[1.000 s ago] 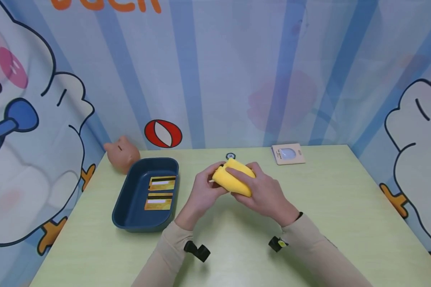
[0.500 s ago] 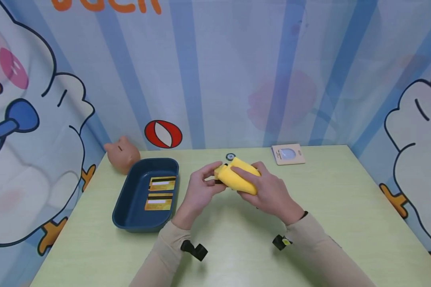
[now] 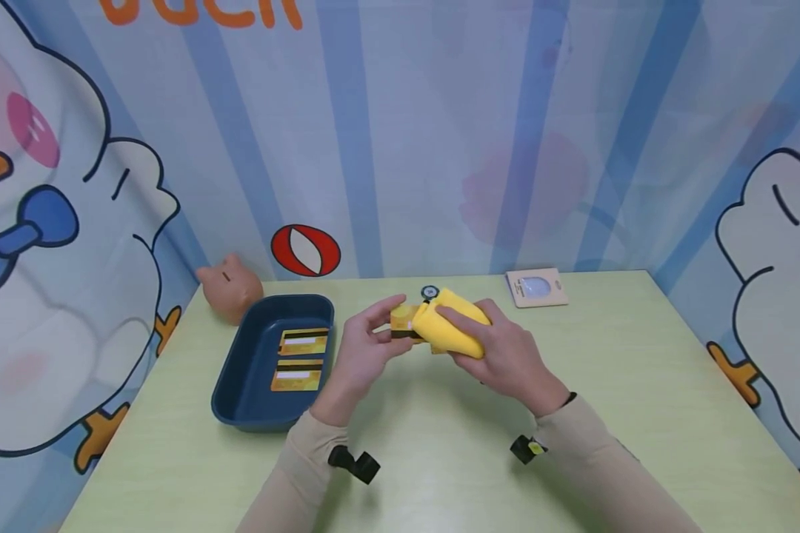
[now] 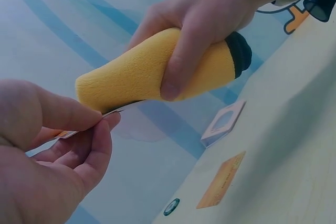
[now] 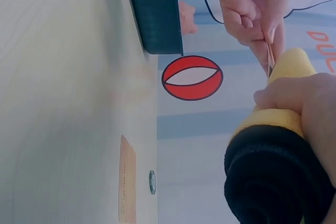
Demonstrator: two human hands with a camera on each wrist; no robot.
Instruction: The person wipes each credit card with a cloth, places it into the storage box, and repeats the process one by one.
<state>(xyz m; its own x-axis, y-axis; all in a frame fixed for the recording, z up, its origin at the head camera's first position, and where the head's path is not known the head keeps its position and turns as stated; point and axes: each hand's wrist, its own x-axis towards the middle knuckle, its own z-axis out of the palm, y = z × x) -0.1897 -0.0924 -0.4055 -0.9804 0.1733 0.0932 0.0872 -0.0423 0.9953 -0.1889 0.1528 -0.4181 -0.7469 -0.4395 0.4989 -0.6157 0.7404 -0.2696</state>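
In the head view, my left hand (image 3: 363,355) pinches a gold bank card (image 3: 401,320) with a black stripe between thumb and fingers. The card's right part is hidden behind the end of a yellow soft fabric object (image 3: 455,326). My right hand (image 3: 507,359) grips that object, its fingers wrapped round the middle. A dark, rounded end (image 4: 239,54) of it points away from the card in the left wrist view. Both hands are raised above the table. Another gold card (image 4: 221,181) lies on the table below the yellow object.
Two gold cards (image 3: 297,375) lie in a dark blue tray (image 3: 236,411) on the left. A pink piggy bank (image 3: 231,290) stands behind it. Near the table's back edge are a small round chip (image 3: 430,292) and a flat pale box (image 3: 536,288). A printed curtain hangs behind.
My left hand has drawn left and my right hand has gone right with the yellow object. More of the gold card now shows between them.
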